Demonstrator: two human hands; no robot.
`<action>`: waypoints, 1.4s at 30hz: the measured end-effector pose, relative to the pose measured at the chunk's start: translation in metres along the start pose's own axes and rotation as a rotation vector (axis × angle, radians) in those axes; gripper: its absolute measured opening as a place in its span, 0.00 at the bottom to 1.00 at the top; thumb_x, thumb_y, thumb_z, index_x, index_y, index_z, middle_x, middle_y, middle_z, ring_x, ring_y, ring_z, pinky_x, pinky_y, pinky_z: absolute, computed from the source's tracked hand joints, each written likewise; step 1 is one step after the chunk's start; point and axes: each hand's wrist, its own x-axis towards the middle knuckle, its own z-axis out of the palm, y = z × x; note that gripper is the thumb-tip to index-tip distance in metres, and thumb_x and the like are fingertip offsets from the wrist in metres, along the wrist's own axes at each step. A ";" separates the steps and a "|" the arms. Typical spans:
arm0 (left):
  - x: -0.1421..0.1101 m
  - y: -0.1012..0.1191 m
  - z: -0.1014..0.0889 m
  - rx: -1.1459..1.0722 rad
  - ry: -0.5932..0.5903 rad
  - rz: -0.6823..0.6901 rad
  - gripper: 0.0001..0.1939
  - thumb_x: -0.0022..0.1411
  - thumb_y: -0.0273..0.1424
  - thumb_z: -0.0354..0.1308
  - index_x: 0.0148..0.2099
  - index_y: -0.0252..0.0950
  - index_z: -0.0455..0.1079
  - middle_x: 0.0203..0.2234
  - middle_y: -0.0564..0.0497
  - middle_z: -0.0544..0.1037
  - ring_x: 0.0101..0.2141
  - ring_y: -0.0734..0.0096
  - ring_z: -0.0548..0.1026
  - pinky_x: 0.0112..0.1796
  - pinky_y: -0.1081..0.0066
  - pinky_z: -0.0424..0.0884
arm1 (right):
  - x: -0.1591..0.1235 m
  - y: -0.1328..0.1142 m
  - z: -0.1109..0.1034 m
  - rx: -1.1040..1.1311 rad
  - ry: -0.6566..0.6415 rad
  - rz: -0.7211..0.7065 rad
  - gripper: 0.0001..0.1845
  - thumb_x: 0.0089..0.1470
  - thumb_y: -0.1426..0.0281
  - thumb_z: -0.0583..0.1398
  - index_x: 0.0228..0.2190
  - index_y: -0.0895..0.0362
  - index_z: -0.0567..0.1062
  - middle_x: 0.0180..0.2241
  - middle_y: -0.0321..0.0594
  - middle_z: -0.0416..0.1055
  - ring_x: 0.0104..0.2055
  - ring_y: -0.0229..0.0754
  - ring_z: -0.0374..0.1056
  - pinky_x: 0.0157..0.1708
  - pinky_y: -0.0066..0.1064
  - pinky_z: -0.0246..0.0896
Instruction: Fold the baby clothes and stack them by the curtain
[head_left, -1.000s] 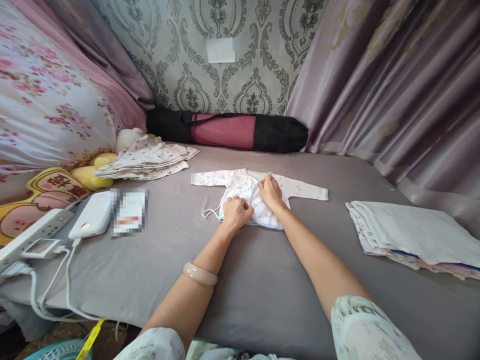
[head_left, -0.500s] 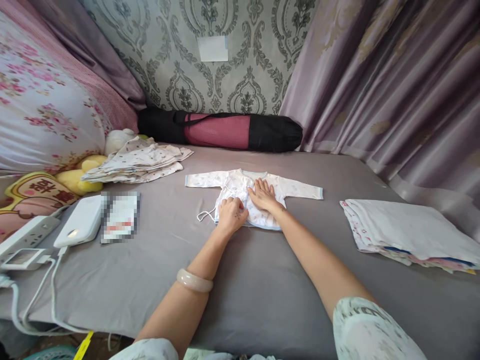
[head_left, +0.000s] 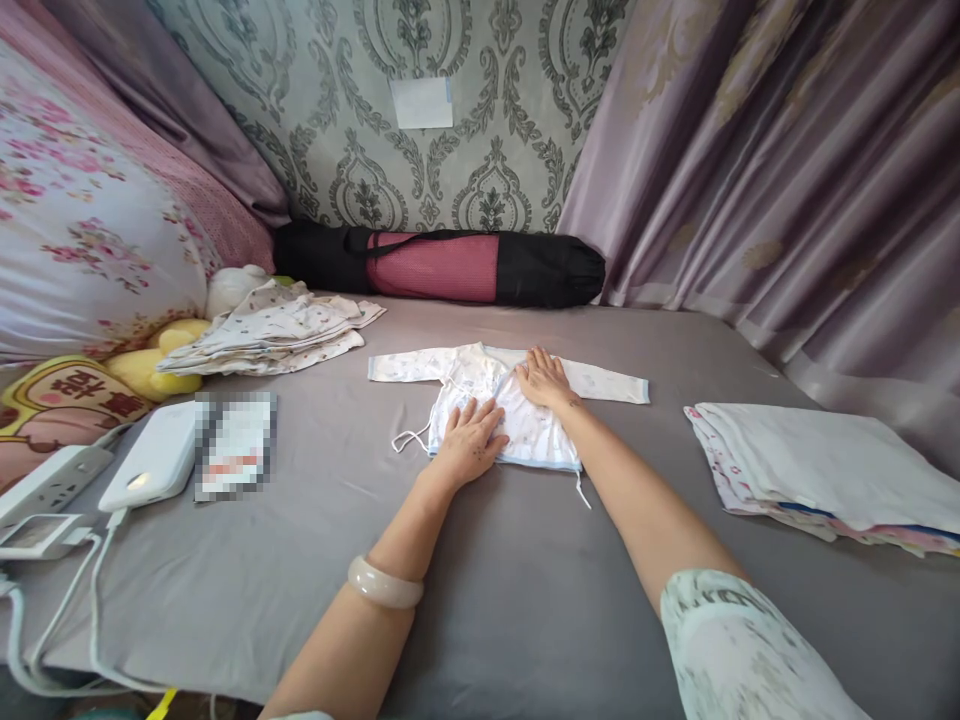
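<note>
9 o'clock: yellow-and-pink cushion (head_left: 79, 390), characters too unclear to read | 8–9: white rectangular packet (head_left: 238, 450), print pixelated | 11: long black bag (head_left: 435, 267) with pink mesh panel, contents hidden | centre: left hand (head_left: 469, 442), right hand (head_left: 545, 378) lie flat, gripping nothing, on white blue-trimmed baby shirt (head_left: 529, 432) spread on grey sheet (head_left: 525, 570) | 3–4: folded white cloth stack (head_left: 832, 465)

A single head-worn camera is looking forward and down from above the wearer's forearms (head_left: 637, 490), facing the damask wallpaper (head_left: 510, 125) across the grey sheet (head_left: 525, 600). It is showing the left hand (head_left: 472, 440) and right hand (head_left: 545, 378) near mid-frame at close range, the wallpaper standing farther off.
</note>
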 end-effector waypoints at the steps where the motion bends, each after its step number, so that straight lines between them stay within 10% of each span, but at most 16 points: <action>1: 0.000 -0.001 0.000 -0.001 -0.008 -0.002 0.26 0.68 0.39 0.46 0.66 0.42 0.56 0.68 0.48 0.54 0.67 0.53 0.45 0.64 0.49 0.43 | 0.004 0.002 0.000 0.002 0.018 0.004 0.35 0.66 0.58 0.37 0.66 0.65 0.49 0.69 0.49 0.40 0.71 0.48 0.34 0.67 0.45 0.29; 10: 0.001 -0.001 -0.005 -0.033 -0.050 -0.032 0.26 0.68 0.36 0.44 0.67 0.41 0.56 0.68 0.50 0.53 0.68 0.56 0.44 0.65 0.52 0.40 | -0.010 0.009 -0.005 0.051 0.002 -0.067 0.34 0.65 0.59 0.38 0.66 0.64 0.49 0.70 0.47 0.38 0.71 0.46 0.32 0.67 0.45 0.26; 28: -0.001 -0.015 0.006 0.013 0.063 0.025 0.27 0.68 0.44 0.46 0.65 0.41 0.57 0.67 0.43 0.54 0.67 0.55 0.48 0.63 0.50 0.45 | -0.195 0.012 -0.011 0.102 -0.097 -0.307 0.35 0.66 0.57 0.38 0.67 0.62 0.49 0.70 0.44 0.37 0.71 0.43 0.31 0.68 0.41 0.28; 33: -0.004 -0.019 -0.005 -0.010 0.176 0.037 0.21 0.65 0.39 0.51 0.59 0.40 0.66 0.61 0.43 0.66 0.60 0.57 0.63 0.59 0.60 0.58 | -0.226 0.022 -0.032 0.236 -0.123 -0.313 0.29 0.65 0.61 0.44 0.62 0.60 0.63 0.67 0.45 0.50 0.69 0.44 0.45 0.66 0.38 0.40; 38: -0.013 -0.031 -0.035 -0.021 0.332 -0.302 0.16 0.65 0.37 0.50 0.49 0.36 0.72 0.45 0.44 0.78 0.47 0.59 0.74 0.47 0.67 0.68 | -0.205 0.039 -0.048 0.452 -0.003 -0.098 0.19 0.61 0.65 0.49 0.41 0.55 0.78 0.43 0.40 0.78 0.45 0.42 0.72 0.45 0.30 0.63; 42: -0.022 -0.044 -0.053 -0.021 0.249 -0.601 0.14 0.62 0.39 0.52 0.40 0.36 0.74 0.40 0.42 0.79 0.44 0.54 0.76 0.39 0.66 0.69 | -0.174 0.045 -0.044 0.321 0.091 0.160 0.15 0.57 0.64 0.53 0.29 0.57 0.78 0.28 0.39 0.76 0.31 0.40 0.71 0.28 0.26 0.55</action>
